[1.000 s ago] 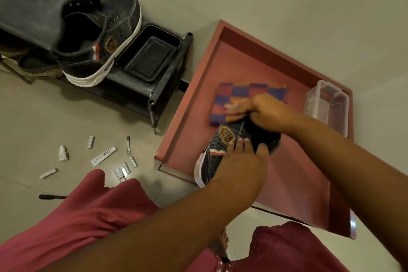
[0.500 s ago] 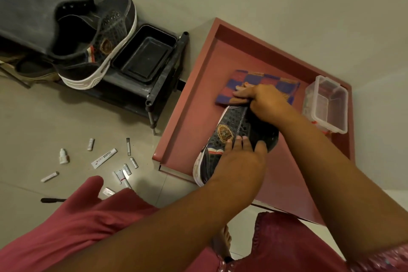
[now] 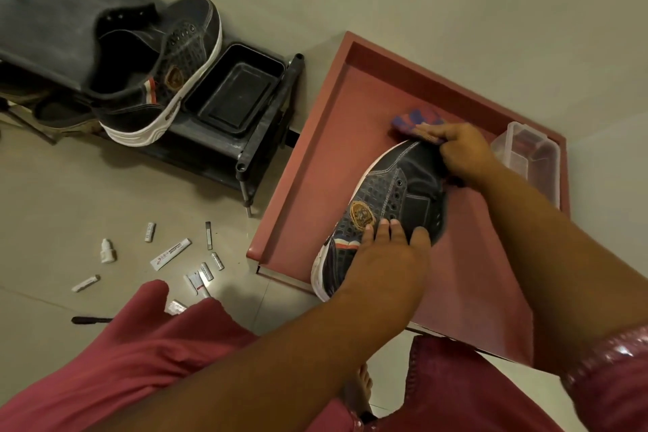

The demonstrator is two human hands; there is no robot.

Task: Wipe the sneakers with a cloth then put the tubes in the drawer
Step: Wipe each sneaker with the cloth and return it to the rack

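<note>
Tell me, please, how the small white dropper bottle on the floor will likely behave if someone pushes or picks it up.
The dropper bottle looks small and plastic, so it is probably light and not fragile. It has a narrow cap and a rounded body, so a push would probably tip it and let it roll across the smooth floor tiles toward the tubes nearby.

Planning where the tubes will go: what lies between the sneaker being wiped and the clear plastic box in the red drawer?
In the head view, only the right hand gripping the checked cloth, with bare drawer floor below it.
</note>
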